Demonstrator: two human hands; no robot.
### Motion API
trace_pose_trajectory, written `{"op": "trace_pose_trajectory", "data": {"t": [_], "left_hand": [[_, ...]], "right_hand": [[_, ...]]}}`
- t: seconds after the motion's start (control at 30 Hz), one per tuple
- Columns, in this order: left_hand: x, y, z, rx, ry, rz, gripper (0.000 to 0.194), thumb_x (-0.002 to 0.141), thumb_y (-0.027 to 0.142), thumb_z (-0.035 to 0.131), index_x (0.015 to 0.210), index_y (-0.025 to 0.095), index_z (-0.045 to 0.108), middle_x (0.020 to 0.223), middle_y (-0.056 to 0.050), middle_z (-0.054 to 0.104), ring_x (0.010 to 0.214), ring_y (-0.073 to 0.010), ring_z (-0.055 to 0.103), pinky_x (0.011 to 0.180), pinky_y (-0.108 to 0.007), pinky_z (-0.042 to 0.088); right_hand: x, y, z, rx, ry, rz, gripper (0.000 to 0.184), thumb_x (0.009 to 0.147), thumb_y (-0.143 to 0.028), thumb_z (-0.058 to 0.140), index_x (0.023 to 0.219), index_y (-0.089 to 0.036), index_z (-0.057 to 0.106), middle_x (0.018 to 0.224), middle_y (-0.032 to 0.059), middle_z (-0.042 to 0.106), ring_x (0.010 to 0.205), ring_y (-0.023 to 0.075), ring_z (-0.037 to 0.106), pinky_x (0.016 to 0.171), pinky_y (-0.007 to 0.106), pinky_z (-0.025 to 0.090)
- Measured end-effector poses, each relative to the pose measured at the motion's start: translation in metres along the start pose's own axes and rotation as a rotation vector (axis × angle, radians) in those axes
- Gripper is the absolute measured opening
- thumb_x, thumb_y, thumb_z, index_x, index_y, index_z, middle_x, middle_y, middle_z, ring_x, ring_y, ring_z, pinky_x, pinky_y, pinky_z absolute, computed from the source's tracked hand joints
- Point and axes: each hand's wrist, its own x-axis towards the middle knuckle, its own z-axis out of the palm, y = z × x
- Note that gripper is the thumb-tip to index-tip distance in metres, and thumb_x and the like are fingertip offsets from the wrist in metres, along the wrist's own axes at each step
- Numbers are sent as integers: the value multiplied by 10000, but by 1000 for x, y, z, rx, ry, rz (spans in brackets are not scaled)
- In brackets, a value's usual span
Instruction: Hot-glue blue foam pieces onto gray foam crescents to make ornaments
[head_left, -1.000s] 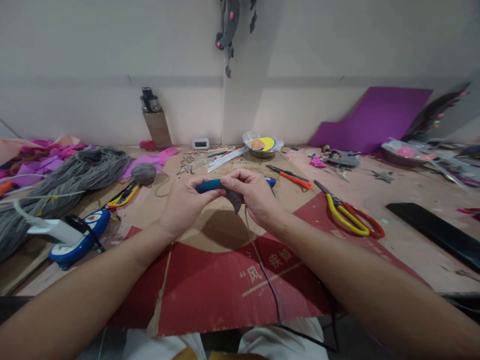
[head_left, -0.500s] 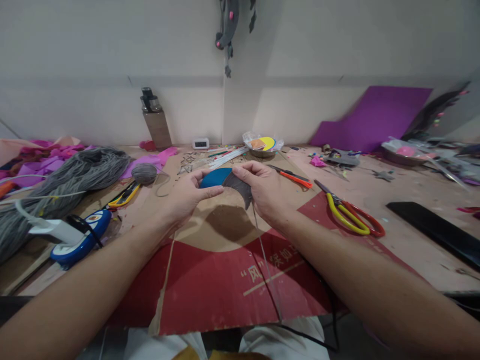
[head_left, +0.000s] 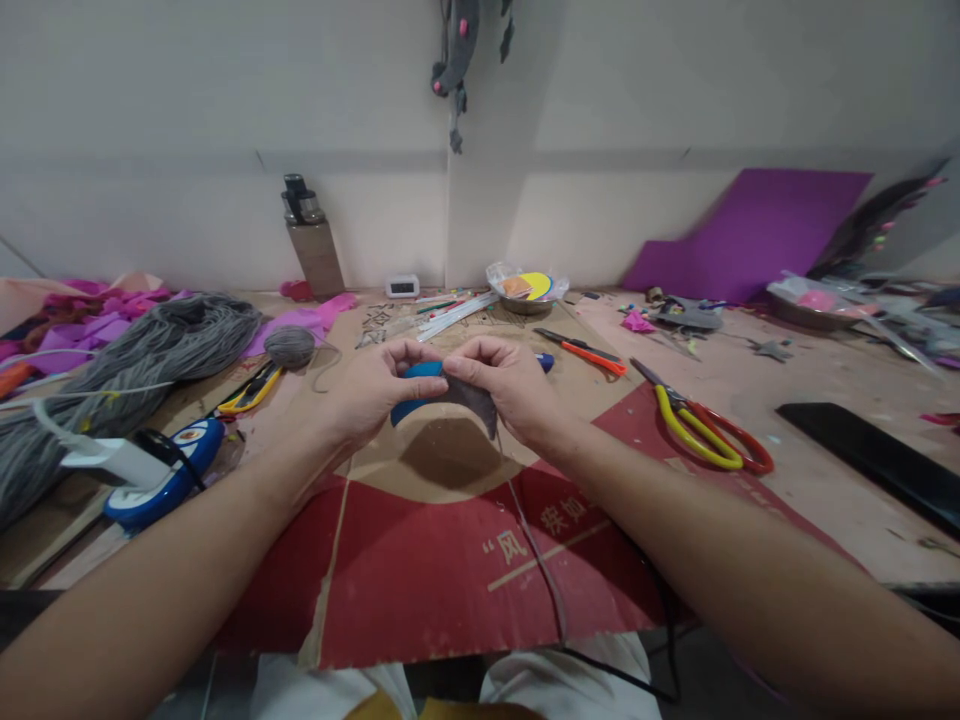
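Note:
A crescent-shaped piece [head_left: 406, 408] is held up above the cardboard, blue at its left and covered in grey yarn [head_left: 474, 398] at its right. My left hand [head_left: 364, 392] pinches the blue end between thumb and fingers. At the top middle, where blue meets grey, the thumb and fingertips of my right hand [head_left: 521, 388] are closed on the crescent. A grey strand [head_left: 534, 530] runs down across the red cardboard [head_left: 420, 580] towards the lap. My fingers hide part of the crescent's upper edge.
Scissors [head_left: 701, 425], an orange cutter [head_left: 592, 356] and a black slab [head_left: 870, 460] lie to the right. On the left are a yarn ball [head_left: 289, 347], a grey skein [head_left: 172, 350], a yellow cutter [head_left: 255, 388] and a blue power strip [head_left: 169, 478]. A metal bowl [head_left: 525, 304] stands behind.
My right hand has shifted left, its fingertips now close to my left thumb. The crescent has tilted and dropped slightly, and a blue object shows behind my right hand.

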Motion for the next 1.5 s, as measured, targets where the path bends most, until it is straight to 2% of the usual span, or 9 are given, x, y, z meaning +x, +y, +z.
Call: {"op": "trace_pose_trajectory", "data": {"t": [0.27,0.37,0.47,0.63,0.77,1.07,1.27,1.4,1.5], "left_hand": [[2,-1,-6,14,-158,-88,405,608,333,822,967,184,709,919,-50,704,752,-138,627,684,-238,475],[2,0,-9,-59,-195,-108,459,613,492,792,930,168,716,880,-79,704,755,-174,635,695,-273,486],[6,0,-13,-158,-191,-173,568,690,684,626,902,163,705,821,-104,693,749,-220,646,668,-321,500],[18,-12,-21,-94,78,-99,332,740,476,693,831,158,671,758,-56,654,650,-149,586,615,-272,470],[24,-18,-29,27,188,17,229,804,357,631,698,154,608,546,19,471,495,-88,413,495,-221,340],[21,-14,-31,97,234,160,436,850,405,538,512,196,358,483,51,289,442,-83,251,459,-255,222],[20,-17,-26,203,214,-1,328,833,419,551,621,175,497,534,41,379,453,-79,298,446,-237,218],[15,-12,-20,186,269,67,294,804,432,599,678,191,489,531,64,352,422,-70,266,423,-228,170],[7,-6,-15,164,203,68,386,836,493,548,614,188,469,474,63,325,406,-73,251,425,-235,148]], "right_hand": [[5,6,-2,150,3,110,266,620,-368,800,628,-183,608,570,-32,605,500,73,513,512,219,419],[5,5,-2,157,17,106,257,609,-355,805,628,-183,615,576,-26,614,505,76,515,506,219,412],[6,4,-4,157,64,122,273,585,-352,814,616,-180,605,576,-27,610,506,76,502,490,216,394],[9,6,-6,144,124,108,280,569,-358,821,630,-180,615,594,-27,610,524,80,516,507,220,408],[11,9,-8,101,146,81,269,578,-369,814,634,-185,626,595,-26,614,518,83,518,511,230,410],[12,10,-9,53,175,80,276,588,-381,799,652,-179,621,620,-13,620,536,92,525,519,236,410],[14,9,-13,-5,250,-15,258,638,-391,761,649,-193,596,636,-21,591,565,101,510,556,258,417],[16,6,-20,-97,328,-118,228,699,-392,716,674,-195,603,653,-24,585,581,98,484,568,254,400],[14,-1,-20,-204,360,-179,223,734,-394,688,686,-189,616,656,-19,584,603,106,479,579,255,390]]}}
